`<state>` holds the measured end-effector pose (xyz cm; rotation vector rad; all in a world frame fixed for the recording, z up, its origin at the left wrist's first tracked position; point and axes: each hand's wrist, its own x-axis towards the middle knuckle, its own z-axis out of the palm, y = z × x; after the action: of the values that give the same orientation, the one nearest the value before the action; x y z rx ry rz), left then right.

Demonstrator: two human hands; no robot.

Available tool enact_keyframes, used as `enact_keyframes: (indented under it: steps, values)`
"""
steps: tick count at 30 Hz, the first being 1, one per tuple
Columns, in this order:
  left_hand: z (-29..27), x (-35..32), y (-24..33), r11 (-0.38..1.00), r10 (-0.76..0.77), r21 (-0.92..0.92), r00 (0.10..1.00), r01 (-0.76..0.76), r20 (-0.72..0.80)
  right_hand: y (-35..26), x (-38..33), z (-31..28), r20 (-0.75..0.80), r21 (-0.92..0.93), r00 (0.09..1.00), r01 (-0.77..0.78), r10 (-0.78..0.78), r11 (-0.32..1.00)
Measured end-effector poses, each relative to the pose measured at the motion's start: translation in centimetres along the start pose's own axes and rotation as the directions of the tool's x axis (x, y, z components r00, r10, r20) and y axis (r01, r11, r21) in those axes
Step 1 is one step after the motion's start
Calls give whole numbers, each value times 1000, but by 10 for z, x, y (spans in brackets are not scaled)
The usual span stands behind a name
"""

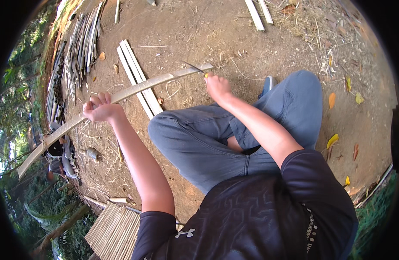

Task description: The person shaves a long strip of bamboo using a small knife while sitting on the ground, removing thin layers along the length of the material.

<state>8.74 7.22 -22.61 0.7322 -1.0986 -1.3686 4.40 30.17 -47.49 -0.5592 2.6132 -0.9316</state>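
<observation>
Head view, looking straight down: the person sits on the bare dirt ground [216, 30] with knees bent in blue jeans [199, 138], and a long pale bamboo strip [134, 89] runs across in front of them, from far out at the lower left up to a spot just past the right hand.

Left hand [102, 108] first: its grip is wrapped tight round the strip about midway along, fingers curled over the top, which looks like a steadying hold that keeps the springy length from swinging.

Over to the right hand [216, 84]: its grip is clenched on a yellow-handled knife [198, 68], only a sliver of handle showing at the knuckles. The thin dark blade lies on the strip's near end, almost flat along it, the way one would set an edge for shaving or splitting; I judge that from the angle alone.

Behind the strip, a few flat split slats [138, 78] lie side by side on the ground. Further left, a heap of bamboo poles [76, 47] stretches along the edge. At the bottom, a woven bamboo mat [115, 232] sits beside the left elbow.
</observation>
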Motion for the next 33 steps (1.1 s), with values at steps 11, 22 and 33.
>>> enact_keyframes:
  steps: [11,22,33]
  values:
    - [8,-10,4,1000,14,7,992,-15,124,33,12,15,-101,-77,995,9,-17,997]
    - [13,-11,3,1000,11,13,994,-13,107,59,10,34,-32,-22,991,-133,132,991]
    - [15,-12,5,1000,12,-5,989,-12,148,48,-5,18,48,-97,965,-251,257,963]
